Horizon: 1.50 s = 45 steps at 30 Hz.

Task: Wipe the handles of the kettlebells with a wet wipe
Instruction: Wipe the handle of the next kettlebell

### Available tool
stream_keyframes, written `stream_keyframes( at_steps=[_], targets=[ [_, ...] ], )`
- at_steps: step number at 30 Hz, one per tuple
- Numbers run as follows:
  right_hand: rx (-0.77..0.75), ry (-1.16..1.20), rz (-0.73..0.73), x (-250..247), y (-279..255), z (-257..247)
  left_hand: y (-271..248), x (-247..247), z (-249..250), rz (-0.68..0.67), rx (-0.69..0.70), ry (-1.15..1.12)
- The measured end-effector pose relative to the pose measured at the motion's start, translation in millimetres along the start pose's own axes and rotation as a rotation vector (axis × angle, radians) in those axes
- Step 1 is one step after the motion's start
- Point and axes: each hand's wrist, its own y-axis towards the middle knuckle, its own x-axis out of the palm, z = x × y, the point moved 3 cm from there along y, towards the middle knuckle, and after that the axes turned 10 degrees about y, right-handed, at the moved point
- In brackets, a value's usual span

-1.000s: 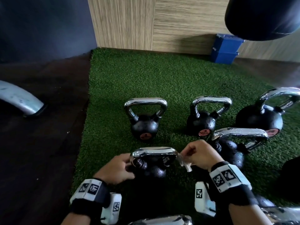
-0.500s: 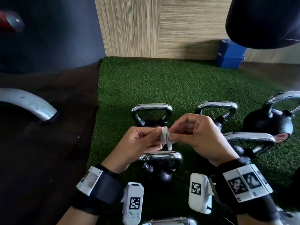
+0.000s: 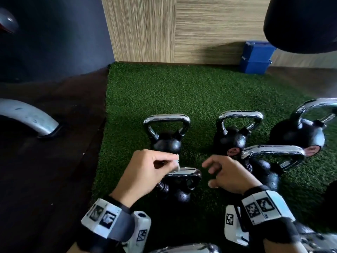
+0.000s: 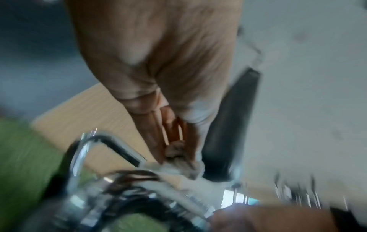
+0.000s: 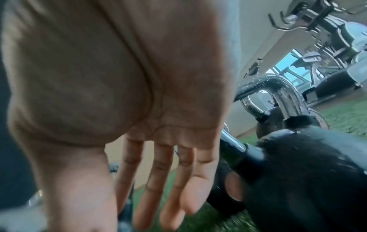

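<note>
Several black kettlebells with chrome handles stand on green turf (image 3: 164, 92). My left hand (image 3: 156, 167) pinches a crumpled white wet wipe (image 3: 176, 164) just above the chrome handle (image 3: 184, 172) of the nearest small kettlebell (image 3: 179, 189). In the blurred left wrist view the wipe (image 4: 178, 166) hangs from my fingertips onto that handle (image 4: 111, 141). My right hand (image 3: 217, 172) hovers to the right of it with relaxed, straight fingers (image 5: 157, 185), holding nothing. Beside it sits another kettlebell (image 3: 264, 170), whose body shows as (image 5: 298, 172).
Further kettlebells stand behind: one (image 3: 166, 136) at centre, one (image 3: 231, 137) to its right, a larger one (image 3: 300, 134) far right. Dark floor (image 3: 45, 170) borders the turf on the left, with a grey curved machine foot (image 3: 27, 115). A blue box (image 3: 256, 57) stands by the wooden wall.
Both hands held the wipe together in the air half a second ago. The right hand has let go and moved right; the left hand has lowered the wipe toward the nearest handle.
</note>
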Motion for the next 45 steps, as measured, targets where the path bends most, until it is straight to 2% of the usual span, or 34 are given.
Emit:
stream_keyframes(
  at_steps=[2,4,6,8,13,17,19,21,23,27,30,33,38,42,45],
  targets=[
    [0.06,-0.054,-0.089,15,3,16,-3,7,4,-0.039,0.086,0.09],
    [0.073,-0.011,-0.15,36,5,24,-4,14,9,-0.049,0.148,0.162],
    [0.102,0.122,-0.143,53,5,29,-7,19,13,-0.042,0.212,0.238],
    [0.122,0.22,-0.071,64,4,36,-14,19,14,-0.044,0.249,0.28],
    [0.166,0.294,0.013,73,1,51,-32,2,-9,0.002,0.15,0.287],
    [0.164,0.312,0.011,74,1,50,-40,9,-9,-0.029,0.198,0.263],
    [0.156,0.295,0.026,73,1,51,-44,6,-23,0.029,0.14,0.158],
    [0.16,0.292,0.031,73,1,50,-52,3,-43,0.086,-0.012,0.002],
    [0.167,0.299,0.03,72,0,49,-62,7,-55,0.08,-0.112,-0.096],
    [0.158,0.321,0.024,73,1,51,-72,23,-70,0.122,-0.149,-0.199],
    [0.15,0.33,0.027,76,2,53,-75,36,-84,0.128,-0.244,-0.32],
    [0.117,0.327,0.025,76,5,55,-80,54,-94,0.156,-0.309,-0.318],
    [0.099,0.321,0.021,75,4,54,-83,65,-101,0.186,-0.302,-0.328],
    [0.103,0.201,0.05,66,0,55,-80,71,-104,0.21,-0.347,-0.398],
    [0.094,0.174,-0.003,59,-2,58,-65,71,-106,0.206,-0.391,-0.403]
  ],
)
